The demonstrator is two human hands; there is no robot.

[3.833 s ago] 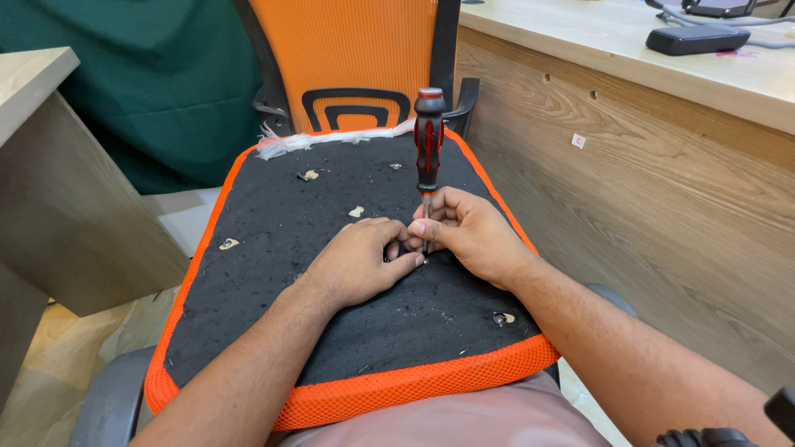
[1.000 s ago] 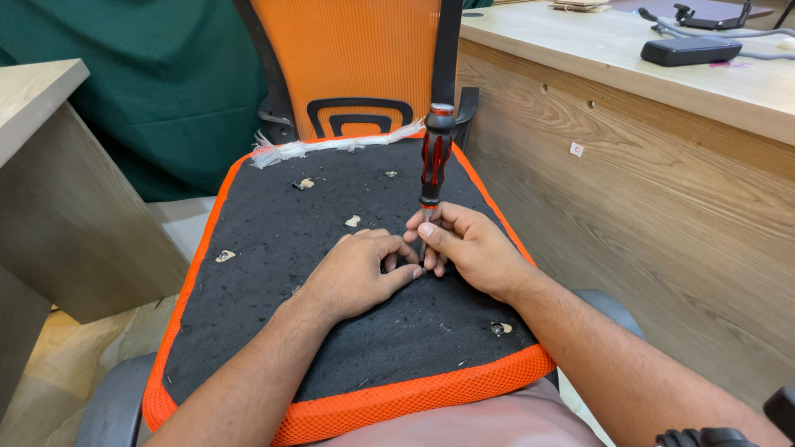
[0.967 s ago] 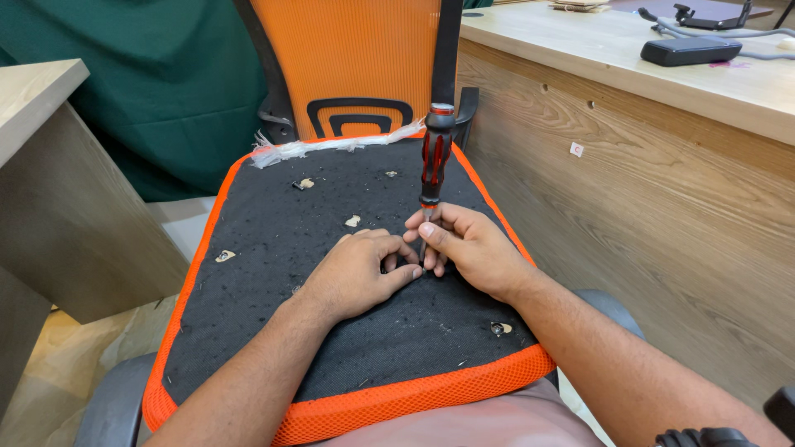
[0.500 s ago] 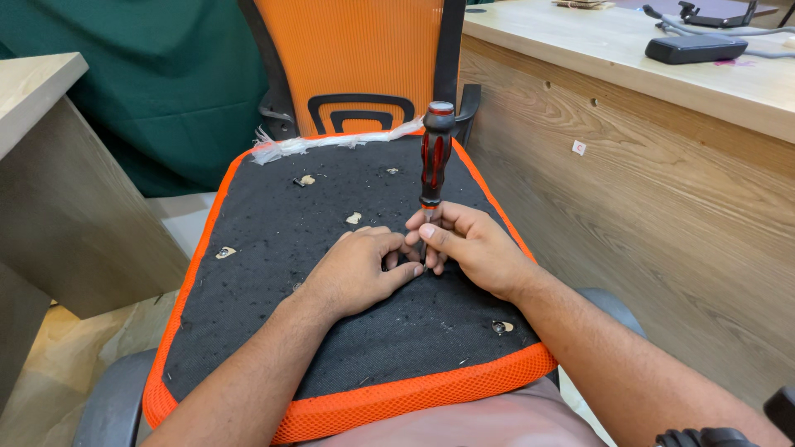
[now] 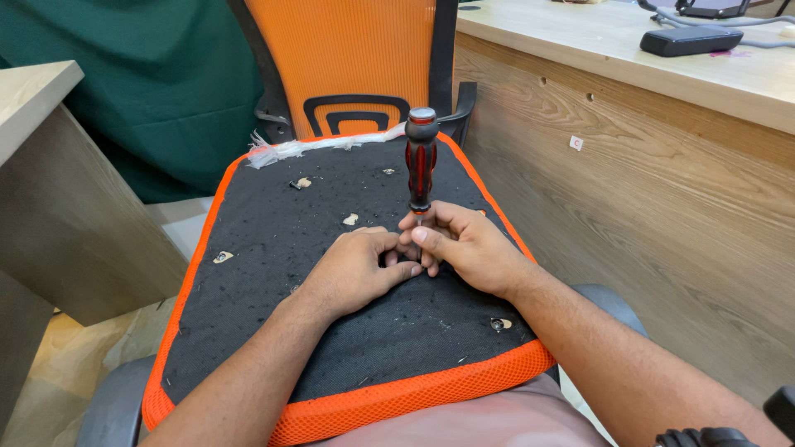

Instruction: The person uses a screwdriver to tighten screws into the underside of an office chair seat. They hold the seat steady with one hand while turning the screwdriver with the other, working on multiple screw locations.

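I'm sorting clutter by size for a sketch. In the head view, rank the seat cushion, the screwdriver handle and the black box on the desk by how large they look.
1. seat cushion
2. screwdriver handle
3. black box, though it sits farther off, so its true size against the handle is unsure.

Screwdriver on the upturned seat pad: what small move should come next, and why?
Probably a short twist of the shaft. The screwdriver stands upright, its tip hidden between the fingers of the right hand, which pinches the shaft low down. The left hand rests on the seat pad, steadying beside the tip. Nothing holds the handle itself.
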